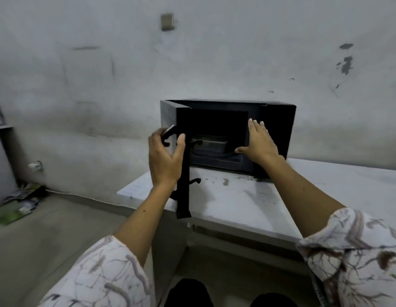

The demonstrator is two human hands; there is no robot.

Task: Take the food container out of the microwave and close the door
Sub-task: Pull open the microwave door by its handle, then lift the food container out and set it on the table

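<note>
Black all over, the microwave (278,127) is parked toward the far side of a pale, scuffed countertop (248,202), backed up against a stained grey wall (104,74). Its door (183,173) is swung wide open toward the viewer, so it's seen nearly edge-on as a dark vertical strip, hanging out past the near left corner of the counter. Down low inside the dark cavity, the food container (209,144) can be made out; it's a clear-ish rectangular tub, still sitting inside the oven, and not much detail is visible because the inside is pretty dim. The left hand (165,156) is curled around the upper edge of the door, with the thumb on the cavity side and the fingers wrapped over the outer side, so the door is being gripped there. The right hand (258,141) is held flat and spread open against the front frame just right of the cavity opening, fingers pointing up, thumb stuck out left toward the container; nothing is grasped by it, and whether the thumb actually touches the tub can't be told. Both forearms are bare, with white patterned sleeves (99,278) pushed back near the elbows. Off to the far left, some greenish papers (17,207) are strewn on the floor by the wall, and a small plate-like fitting (167,22) is mounted high up on the wall.
</note>
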